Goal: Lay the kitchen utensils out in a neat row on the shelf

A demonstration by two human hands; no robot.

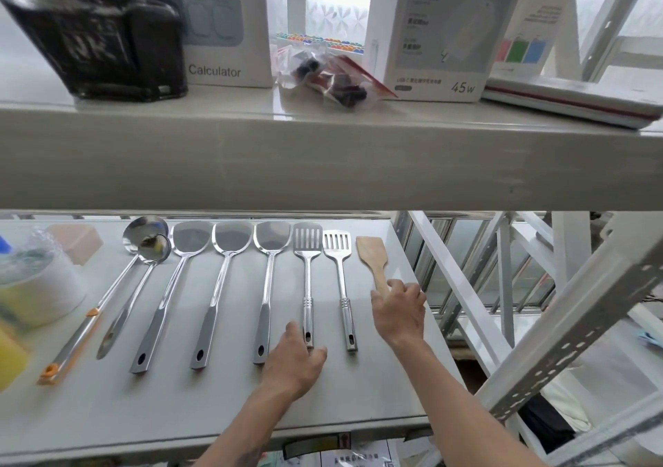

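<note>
Your utensils lie in a row on the lower shelf (215, 412), heads to the back, handles toward you. From the left: two ladles, the orange-tipped ladle (93, 308) with its bowl partly tucked behind the smaller ladle (140, 287), then three solid steel turners (219, 287), then two slotted turners. Your left hand (296, 362) rests flat with loose fingers on the shelf, covering the handle end of the first slotted turner (308, 272); it isn't closed on it. The second slotted turner (341, 280) lies free between your hands. Your right hand (398, 310) is wrapped round the handle of the wooden spatula (375, 256) at the right end of the row, so the handle is hidden and only the blade shows. The upper shelf's front edge (323, 165) cuts off the back of the lower one. Far left is a blur: a white tub (43, 287) and something yellow (10, 355), can't tell what.
</note>
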